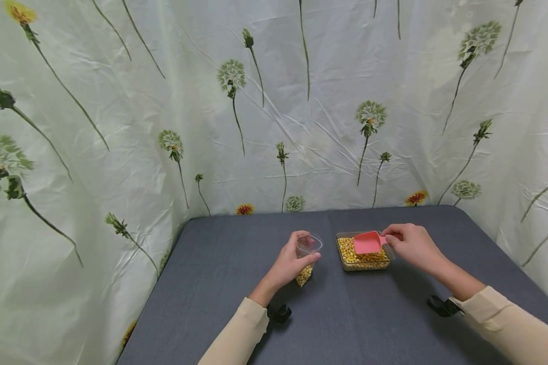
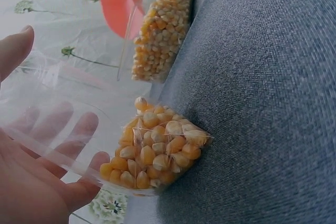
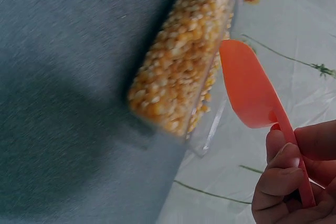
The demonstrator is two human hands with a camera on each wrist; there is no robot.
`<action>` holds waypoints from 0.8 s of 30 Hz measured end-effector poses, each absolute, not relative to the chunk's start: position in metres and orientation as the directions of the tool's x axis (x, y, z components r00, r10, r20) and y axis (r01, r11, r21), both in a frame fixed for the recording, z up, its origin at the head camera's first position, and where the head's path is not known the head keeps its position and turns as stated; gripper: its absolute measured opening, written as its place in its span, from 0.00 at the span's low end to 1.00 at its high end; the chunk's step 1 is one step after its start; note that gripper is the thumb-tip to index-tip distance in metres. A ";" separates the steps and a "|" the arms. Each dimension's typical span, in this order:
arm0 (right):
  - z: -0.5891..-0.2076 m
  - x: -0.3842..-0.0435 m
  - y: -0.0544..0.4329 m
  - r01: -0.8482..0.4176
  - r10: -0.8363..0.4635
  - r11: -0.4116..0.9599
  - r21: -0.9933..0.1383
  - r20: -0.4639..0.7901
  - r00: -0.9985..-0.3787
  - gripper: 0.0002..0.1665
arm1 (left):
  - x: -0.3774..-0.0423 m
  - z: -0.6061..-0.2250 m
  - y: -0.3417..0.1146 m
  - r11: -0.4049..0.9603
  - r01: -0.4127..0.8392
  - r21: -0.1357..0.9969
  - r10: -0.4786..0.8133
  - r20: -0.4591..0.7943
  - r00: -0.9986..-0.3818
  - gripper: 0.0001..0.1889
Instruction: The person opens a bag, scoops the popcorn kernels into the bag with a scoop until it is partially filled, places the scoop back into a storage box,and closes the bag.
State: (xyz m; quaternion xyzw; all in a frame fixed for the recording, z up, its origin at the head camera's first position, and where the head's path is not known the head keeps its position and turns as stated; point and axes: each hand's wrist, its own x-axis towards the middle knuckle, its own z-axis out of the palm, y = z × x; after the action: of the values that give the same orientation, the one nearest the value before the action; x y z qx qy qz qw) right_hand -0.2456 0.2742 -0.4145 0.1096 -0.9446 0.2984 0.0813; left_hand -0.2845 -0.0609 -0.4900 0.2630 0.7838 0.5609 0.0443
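My left hand holds a clear plastic bag near its top, thumb on one side and fingers on the other. The bag's mouth is spread wide, and yellow corn kernels fill its bottom, which rests at the tabletop. To the right, my right hand pinches the thin handle of a pink scoop. The scoop is over a clear rectangular container of corn kernels. No kernels show in the scoop.
A dark grey cloth-covered table lies under everything. Behind it and at the sides hangs a pale curtain printed with dandelions. Black wrist straps sit by both cuffs.
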 end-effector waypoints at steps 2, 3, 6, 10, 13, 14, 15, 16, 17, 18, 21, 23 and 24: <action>-0.417 -0.247 0.277 -0.258 -0.164 0.800 -0.542 0.216 -0.963 0.11 | -0.285 -0.490 -0.060 0.225 0.363 0.904 0.464 0.228 -0.856 0.33; -0.418 -0.247 0.279 -0.259 -0.167 0.800 -0.541 0.214 -0.962 0.11 | -0.286 -0.491 -0.060 0.225 0.364 0.904 0.461 0.231 -0.857 0.32; -0.420 -0.249 0.282 -0.261 -0.176 0.797 -0.544 0.205 -0.963 0.11 | -0.287 -0.491 -0.060 0.226 0.371 0.901 0.450 0.241 -0.860 0.31; -0.421 -0.251 0.284 -0.273 -0.192 0.794 -0.544 0.202 -0.960 0.11 | -0.289 -0.491 -0.063 0.229 0.373 0.899 0.451 0.242 -0.859 0.33; -0.420 -0.252 0.287 -0.279 -0.200 0.799 -0.532 0.203 -0.959 0.11 | -0.291 -0.490 -0.064 0.231 0.373 0.899 0.463 0.235 -0.854 0.34; -0.420 -0.252 0.288 -0.278 -0.199 0.803 -0.527 0.203 -0.959 0.11 | -0.291 -0.489 -0.065 0.234 0.374 0.897 0.467 0.234 -0.853 0.35; -0.419 -0.252 0.290 -0.276 -0.199 0.808 -0.520 0.200 -0.959 0.10 | -0.292 -0.488 -0.065 0.238 0.378 0.895 0.470 0.234 -0.851 0.35; -0.418 -0.252 0.291 -0.271 -0.196 0.815 -0.512 0.197 -0.961 0.10 | -0.292 -0.488 -0.065 0.242 0.381 0.892 0.472 0.235 -0.850 0.35; -0.417 -0.252 0.293 -0.270 -0.198 0.819 -0.506 0.192 -0.961 0.10 | -0.293 -0.487 -0.066 0.250 0.383 0.889 0.471 0.234 -0.850 0.35; -0.416 -0.252 0.294 -0.265 -0.199 0.824 -0.501 0.183 -0.963 0.10 | -0.293 -0.487 -0.066 0.258 0.383 0.887 0.470 0.231 -0.852 0.35; -0.414 -0.252 0.297 -0.270 -0.221 0.829 -0.489 0.155 -0.963 0.11 | -0.291 -0.487 -0.066 0.275 0.383 0.882 0.470 0.224 -0.854 0.36; -0.413 -0.251 0.299 -0.275 -0.237 0.831 -0.484 0.139 -0.961 0.11 | -0.290 -0.488 -0.066 0.279 0.376 0.884 0.469 0.216 -0.856 0.36; -0.412 -0.251 0.300 -0.277 -0.242 0.832 -0.480 0.135 -0.961 0.11 | -0.289 -0.489 -0.066 0.280 0.372 0.885 0.470 0.212 -0.857 0.36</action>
State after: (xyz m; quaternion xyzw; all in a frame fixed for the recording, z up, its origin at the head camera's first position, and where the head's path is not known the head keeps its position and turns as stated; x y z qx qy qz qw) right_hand -0.2512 0.2997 -0.4122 0.1358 -0.9565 0.2558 0.0343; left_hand -0.2890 -0.0659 -0.4888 0.2636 0.7986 0.5392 0.0454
